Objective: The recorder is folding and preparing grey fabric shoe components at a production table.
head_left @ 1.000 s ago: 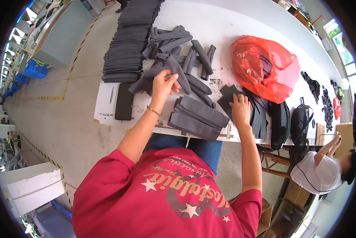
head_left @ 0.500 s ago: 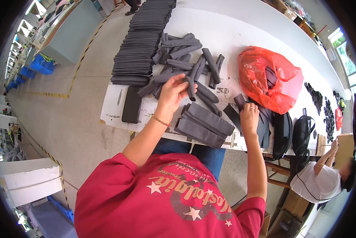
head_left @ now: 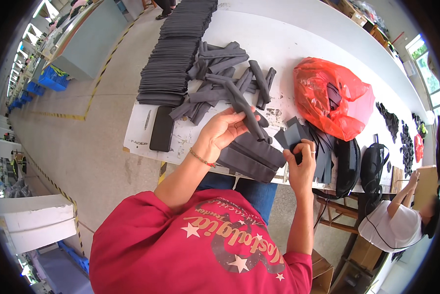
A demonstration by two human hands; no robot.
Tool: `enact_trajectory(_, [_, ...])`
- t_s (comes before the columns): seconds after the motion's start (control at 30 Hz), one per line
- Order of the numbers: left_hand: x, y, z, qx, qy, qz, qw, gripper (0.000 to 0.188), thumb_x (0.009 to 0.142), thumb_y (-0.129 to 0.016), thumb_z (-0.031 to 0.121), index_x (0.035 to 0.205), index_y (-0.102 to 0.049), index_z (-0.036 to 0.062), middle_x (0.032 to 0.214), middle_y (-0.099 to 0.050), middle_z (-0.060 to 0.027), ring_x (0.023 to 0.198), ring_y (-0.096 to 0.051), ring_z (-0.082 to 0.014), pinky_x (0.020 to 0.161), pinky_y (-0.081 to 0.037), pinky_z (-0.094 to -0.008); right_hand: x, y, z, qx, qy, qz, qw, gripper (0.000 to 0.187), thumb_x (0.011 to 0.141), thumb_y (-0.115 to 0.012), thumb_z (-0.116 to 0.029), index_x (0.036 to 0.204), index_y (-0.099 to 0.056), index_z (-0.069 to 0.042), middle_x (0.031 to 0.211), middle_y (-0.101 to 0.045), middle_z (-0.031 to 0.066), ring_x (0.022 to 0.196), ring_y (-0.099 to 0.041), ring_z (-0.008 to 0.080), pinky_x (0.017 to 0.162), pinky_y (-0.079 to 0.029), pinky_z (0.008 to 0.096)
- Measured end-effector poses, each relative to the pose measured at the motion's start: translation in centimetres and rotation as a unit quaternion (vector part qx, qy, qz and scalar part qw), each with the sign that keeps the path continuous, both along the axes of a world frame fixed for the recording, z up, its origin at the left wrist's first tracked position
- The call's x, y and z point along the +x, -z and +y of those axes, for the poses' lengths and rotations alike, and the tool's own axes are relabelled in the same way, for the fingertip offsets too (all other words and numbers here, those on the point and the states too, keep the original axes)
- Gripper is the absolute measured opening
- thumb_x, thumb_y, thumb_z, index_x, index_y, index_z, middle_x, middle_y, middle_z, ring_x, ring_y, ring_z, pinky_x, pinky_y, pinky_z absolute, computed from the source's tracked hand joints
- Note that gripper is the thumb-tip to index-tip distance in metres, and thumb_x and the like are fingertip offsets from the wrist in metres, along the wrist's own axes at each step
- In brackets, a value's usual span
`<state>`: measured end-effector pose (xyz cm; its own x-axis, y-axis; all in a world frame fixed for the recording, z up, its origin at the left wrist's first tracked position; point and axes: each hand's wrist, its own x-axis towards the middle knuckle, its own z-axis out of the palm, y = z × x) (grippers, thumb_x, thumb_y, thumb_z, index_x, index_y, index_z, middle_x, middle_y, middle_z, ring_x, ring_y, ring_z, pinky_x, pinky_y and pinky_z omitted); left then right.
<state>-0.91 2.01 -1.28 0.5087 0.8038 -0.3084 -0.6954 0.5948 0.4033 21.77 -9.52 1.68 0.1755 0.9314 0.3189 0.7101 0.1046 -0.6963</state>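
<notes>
One tube (head_left: 240, 104) in the left hand (head_left: 222, 130), one flat piece (head_left: 294, 133) in the right hand (head_left: 302, 165)!

Head view, and both hands are up at the near side of the table (head_left: 274, 39). Look at the left hand: thumb and fingers pinch the dark grey tube, which slants from the pile (head_left: 225, 60) down toward the right, its lower end hanging above the folded strips (head_left: 249, 160). A beaded bracelet (head_left: 202, 158) sits on that wrist. Over to the right hand: it is pinching too, thumb against fingers, with the dark flat piece standing up out of the grip. A ring (head_left: 312, 152) shows on one finger. The two hands are apart, with the tube's low end between them.

Round the table we go! Beyond the left hand, the loose grey tubes of the pile lie crisscrossed. Left of them rises the long stack (head_left: 173, 59), thin dark layers packed tight, and just nearer lies a black slab (head_left: 162, 129). On the right, a red bag (head_left: 309, 90) slumps with dark cloth inside, loose strips (head_left: 324, 169) beside the right hand, and a mesh pouch (head_left: 348, 164) just past them. Far right, a co-worker in white (head_left: 389, 223) has both forearms raised.
</notes>
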Motion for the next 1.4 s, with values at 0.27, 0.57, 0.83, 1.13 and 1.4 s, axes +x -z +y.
enact_trajectory(0.27, [1.5, -0.9, -0.9, 0.077, 0.035, 0.069, 0.994, 0.029, 0.093, -0.054, 0.001, 0.121, -0.050, 0.0002, 0.113, -0.063, -0.0184, 0.103, -0.065, -0.0331, 0.088, -0.055, -0.0469, -1.7, 0.0, -1.5, -0.050, 0.032, 0.228, 0.972, 0.033, 0.075, -0.076, -0.004, 0.103, -0.060, -0.001, 0.100, -0.057, 0.0124, 0.094, -0.056, 0.0227, 0.085, -0.044, 0.0304])
enact_trajectory(0.57, [1.5, -1.0, -0.8, 0.113, 0.029, 0.140, 0.983, 0.027, 0.086, -0.064, -0.001, 0.113, -0.058, -0.0014, 0.104, -0.066, -0.0116, 0.095, -0.066, -0.0224, 0.085, -0.055, -0.0355, -1.4, -0.1, -1.8, -0.018, -0.001, 0.191, 0.981, 0.054, 0.073, -0.078, -0.003, 0.124, -0.059, -0.003, 0.105, -0.058, 0.0073, 0.098, -0.055, 0.0197, 0.089, -0.043, 0.0289])
enact_trajectory(0.83, [1.3, -1.2, -0.6, 0.050, 0.039, 0.116, 0.991, 0.019, 0.090, -0.067, 0.012, 0.106, -0.061, 0.0025, 0.100, -0.067, -0.0121, 0.089, -0.068, -0.0233, 0.079, -0.057, -0.0366, -1.7, -0.4, -2.2, 0.013, -0.007, 0.167, 0.986, 0.047, 0.072, -0.078, -0.001, 0.118, -0.067, -0.008, 0.103, -0.053, 0.0046, 0.093, -0.053, 0.0170, 0.084, -0.043, 0.0260])
enact_trajectory(1.13, [1.4, -2.0, -1.1, 0.125, 0.087, 0.076, 0.985, 0.028, 0.093, -0.059, 0.009, 0.119, -0.049, 0.0048, 0.119, -0.060, -0.0260, 0.107, -0.063, -0.0390, 0.091, -0.054, -0.0492, -2.1, -1.1, -2.3, 0.006, -0.014, 0.149, 0.989, 0.049, 0.071, -0.078, 0.000, 0.118, -0.067, -0.008, 0.100, -0.050, 0.0045, 0.092, -0.051, 0.0169, 0.081, -0.042, 0.0255])
enact_trajectory(1.4, [0.8, -1.1, -1.2, 0.138, 0.095, -0.003, 0.986, 0.049, 0.089, -0.056, -0.005, 0.135, -0.042, 0.0040, 0.121, -0.059, -0.0256, 0.111, -0.061, -0.0397, 0.096, -0.051, -0.0452, -2.2, -1.2, -2.4, 0.010, -0.003, 0.149, 0.989, 0.051, 0.071, -0.079, -0.002, 0.121, -0.066, -0.007, 0.104, -0.050, 0.0055, 0.095, -0.051, 0.0181, 0.083, -0.043, 0.0265])
